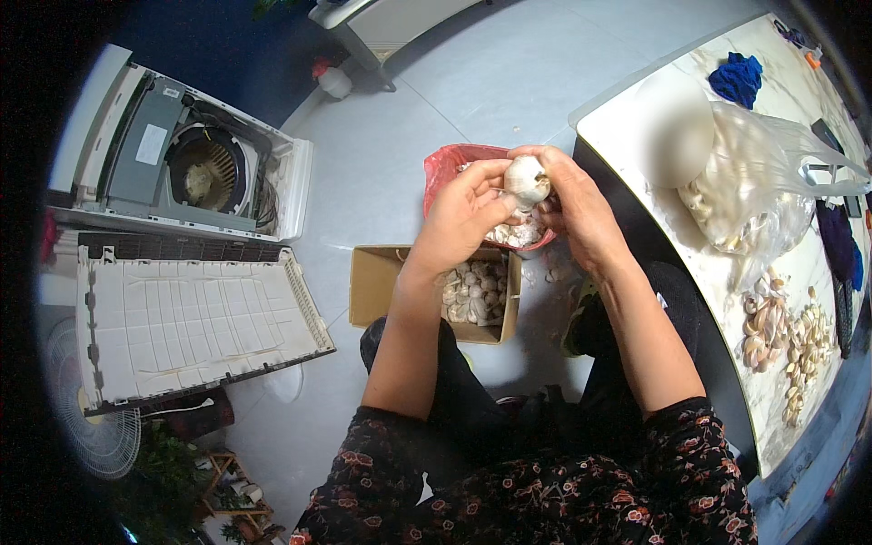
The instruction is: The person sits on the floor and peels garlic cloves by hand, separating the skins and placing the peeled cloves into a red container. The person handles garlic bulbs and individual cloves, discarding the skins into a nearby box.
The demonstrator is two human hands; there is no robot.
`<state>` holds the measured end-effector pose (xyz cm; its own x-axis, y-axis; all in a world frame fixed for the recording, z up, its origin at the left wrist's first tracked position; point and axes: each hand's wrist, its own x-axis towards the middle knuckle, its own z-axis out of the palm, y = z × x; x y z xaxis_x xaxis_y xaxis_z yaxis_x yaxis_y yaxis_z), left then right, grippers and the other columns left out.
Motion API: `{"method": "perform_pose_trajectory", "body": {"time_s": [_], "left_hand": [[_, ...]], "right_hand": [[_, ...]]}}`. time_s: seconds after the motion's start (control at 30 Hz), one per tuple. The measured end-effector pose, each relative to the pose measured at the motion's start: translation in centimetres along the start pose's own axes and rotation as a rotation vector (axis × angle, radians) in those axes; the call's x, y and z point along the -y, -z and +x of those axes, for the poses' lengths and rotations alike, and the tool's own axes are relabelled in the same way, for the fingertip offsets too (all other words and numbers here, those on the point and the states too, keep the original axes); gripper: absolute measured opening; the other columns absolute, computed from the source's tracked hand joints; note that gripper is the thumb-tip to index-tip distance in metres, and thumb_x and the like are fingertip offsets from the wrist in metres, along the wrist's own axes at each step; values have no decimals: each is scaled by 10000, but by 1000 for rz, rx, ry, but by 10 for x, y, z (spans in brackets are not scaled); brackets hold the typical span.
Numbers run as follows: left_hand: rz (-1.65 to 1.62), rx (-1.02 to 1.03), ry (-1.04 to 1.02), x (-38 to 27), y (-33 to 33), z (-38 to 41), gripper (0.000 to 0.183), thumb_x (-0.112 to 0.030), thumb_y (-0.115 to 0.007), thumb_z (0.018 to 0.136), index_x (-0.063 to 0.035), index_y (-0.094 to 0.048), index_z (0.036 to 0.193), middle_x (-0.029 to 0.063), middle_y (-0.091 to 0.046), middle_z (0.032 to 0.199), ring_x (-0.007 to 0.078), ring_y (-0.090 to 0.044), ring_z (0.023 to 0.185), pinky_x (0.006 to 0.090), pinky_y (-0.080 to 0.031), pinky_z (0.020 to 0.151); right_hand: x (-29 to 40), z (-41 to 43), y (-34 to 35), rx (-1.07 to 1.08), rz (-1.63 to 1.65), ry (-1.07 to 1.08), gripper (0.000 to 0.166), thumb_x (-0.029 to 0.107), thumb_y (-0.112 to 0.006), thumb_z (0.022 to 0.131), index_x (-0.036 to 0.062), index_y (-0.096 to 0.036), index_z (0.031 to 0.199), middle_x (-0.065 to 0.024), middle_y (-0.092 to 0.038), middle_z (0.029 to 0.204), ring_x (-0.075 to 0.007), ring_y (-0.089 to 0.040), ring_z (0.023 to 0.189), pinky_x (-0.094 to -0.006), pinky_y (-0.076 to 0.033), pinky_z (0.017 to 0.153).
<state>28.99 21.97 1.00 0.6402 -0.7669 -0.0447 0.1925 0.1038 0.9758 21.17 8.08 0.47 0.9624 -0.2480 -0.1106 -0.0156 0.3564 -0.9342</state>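
A whole garlic bulb (525, 180) is held between my two hands, above a red plastic bag (443, 176) that contains white garlic skins (519, 233). My left hand (470, 211) grips the bulb's left side and underside with bent fingers. On its right side, the fingers of my right hand (572, 201) are closed against it. Below my left forearm stands a cardboard box (376, 286) with many garlic bulbs (477, 289) inside. Loose garlic cloves (766, 327) and a pile of smaller cloves (807, 344) lie on the marble-patterned table at the right.
The marble-patterned table (742, 272) bears a clear plastic bag of garlic (742, 204) and a blue cloth (737, 78). At the left, an opened appliance with a fan wheel (204, 167) stands beside a detached white panel (197, 313) and an electric fan (95, 436).
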Motion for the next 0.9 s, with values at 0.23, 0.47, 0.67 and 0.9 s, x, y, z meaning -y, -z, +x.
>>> {"method": "perform_pose_trajectory", "body": {"time_s": [0.23, 0.47, 0.67, 0.9], "left_hand": [[10, -61, 13, 5, -4, 1, 258, -11, -591, 814, 20, -433, 1015, 101, -549, 956, 126, -572, 869, 257, -507, 717], [100, -62, -25, 12, 0, -1, 269, 31, -600, 778, 23, -433, 989, 93, -556, 900, 100, -571, 816, 231, -496, 666], [2, -29, 27, 3, 3, -3, 250, 25, -601, 773, 22, -444, 969, 86, -561, 874, 94, -581, 747, 228, -505, 642], [-143, -37, 22, 11, 3, 0, 252, -33, -584, 791, 29, -483, 1014, 111, -577, 923, 122, -599, 727, 228, -523, 636]], "right_hand": [[-12, 3, 0, -138, -435, 73, 346, 382, -412, 927, 75, -530, 1036, -155, -607, 915, -262, -598, 855, -334, -444, 767], [-27, 3, -4, -110, -520, 259, 334, 372, -392, 938, 71, -510, 1022, -154, -602, 869, -266, -604, 804, -343, -451, 731], [-27, 3, -4, -20, -346, 317, 300, 317, -389, 951, 49, -513, 1005, -100, -580, 862, -168, -564, 812, -291, -438, 743], [-23, 6, -1, 30, -132, 314, 263, 268, -391, 957, 32, -504, 990, -34, -527, 865, -95, -489, 807, -241, -411, 747]]}}
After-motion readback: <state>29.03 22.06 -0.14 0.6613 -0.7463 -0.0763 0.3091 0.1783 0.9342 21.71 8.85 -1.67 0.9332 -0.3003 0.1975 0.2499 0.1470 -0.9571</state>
